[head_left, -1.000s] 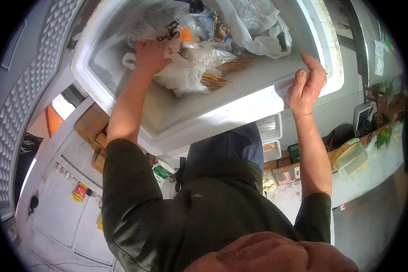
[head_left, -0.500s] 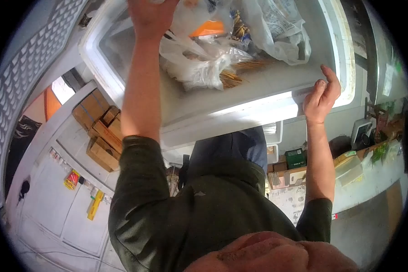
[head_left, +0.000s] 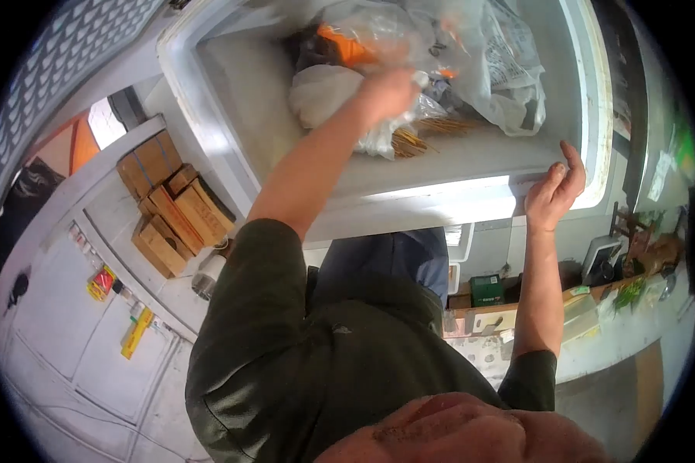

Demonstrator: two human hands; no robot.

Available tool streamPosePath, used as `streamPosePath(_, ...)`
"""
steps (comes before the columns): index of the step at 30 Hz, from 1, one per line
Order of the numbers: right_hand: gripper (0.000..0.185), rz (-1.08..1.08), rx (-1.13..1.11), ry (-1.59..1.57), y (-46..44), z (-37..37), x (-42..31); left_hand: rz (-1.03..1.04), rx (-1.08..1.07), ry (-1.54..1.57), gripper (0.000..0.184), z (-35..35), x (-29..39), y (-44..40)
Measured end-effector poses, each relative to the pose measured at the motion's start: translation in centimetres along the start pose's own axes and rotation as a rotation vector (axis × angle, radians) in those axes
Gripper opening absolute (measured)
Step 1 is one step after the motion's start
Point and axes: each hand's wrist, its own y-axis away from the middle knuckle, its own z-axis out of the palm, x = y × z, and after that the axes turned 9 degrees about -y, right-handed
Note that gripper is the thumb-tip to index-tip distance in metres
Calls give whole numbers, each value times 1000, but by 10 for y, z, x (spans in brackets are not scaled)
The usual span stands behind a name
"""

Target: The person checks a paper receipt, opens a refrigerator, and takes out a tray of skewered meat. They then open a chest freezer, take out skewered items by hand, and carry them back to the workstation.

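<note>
Inside a white chest freezer lie clear and white plastic bags bunched together. My left hand is over a white plastic bag with thin brown sticks poking out of its end. That hand is blurred, and its fingers are hidden, so any hold on the bag cannot be made out. Beside it, an orange packet shows through clear plastic. To the right is a printed white carrier bag. My right hand rests at the freezer's front right rim, fingers loosely bent and apart, holding nothing.
Cardboard boxes are stacked on the left near a yellow object. A grey perforated panel stands at the upper left. On the right, a low shelf holds a dark green box, and there are green leaves.
My left hand has moved from the freezer's upper left down and right to the white bag with the sticks. The orange packet has shifted left; my right hand stays at the rim.
</note>
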Motion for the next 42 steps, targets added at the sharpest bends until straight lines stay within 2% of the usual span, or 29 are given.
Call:
streamPosePath(2,38,45,-7,-35,4,1,3,100,-95,-97,26,0,11,40)
streamPosePath(4,38,57,-14,-61,4,1,4,-23,-139,0,25,0,4,81)
streamPosePath(6,34,-41,-51,-17,0,-1,4,-72,-120,183,26,-7,-8,125)
streamPosePath(10,36,-21,-68,-41,4,2,13,-180,-92,204,23,-27,-21,197)
streamPosePath(14,38,26,-84,-27,4,3,15,-262,-94,302,17,-41,-31,226)
streamPosePath(16,39,10,-93,-51,1,4,15,-228,-46,286,16,-37,-33,235)
streamPosePath(17,41,66,-124,-17,-1,3,12,-208,-28,279,16,-35,-35,238)
streamPosePath(20,40,-48,-205,261,-14,6,-4,-260,-21,341,22,-43,-46,239)
streamPosePath(23,38,24,-224,79,-22,24,-33,-380,208,477,20,-66,-56,243)
streamPosePath(26,40,224,-588,-117,-28,51,-64,-572,404,646,17,-80,-73,251)
streamPosePath(28,42,340,-849,-258,-27,74,-84,-577,457,721,17,-79,-83,255)
streamPosePath(29,45,289,-988,-230,-24,85,-86,-581,486,757,17,-79,-88,256)
streamPosePath(31,49,270,-1108,-295,-11,106,-105,-558,578,834,16,-87,-93,253)
streamPosePath(33,54,204,-1201,-207,-4,122,-123,-515,645,977,15,-98,-99,249)
streamPosePath(36,59,356,-1279,-280,5,143,-151,-443,729,1072,15,-107,-105,244)
streamPosePath(39,61,429,-1193,-463,29,158,-156,-401,765,1196,14,-109,-109,239)
streamPosePath(42,63,450,-1150,-401,28,155,-182,-438,814,1244,13,-115,-105,233)
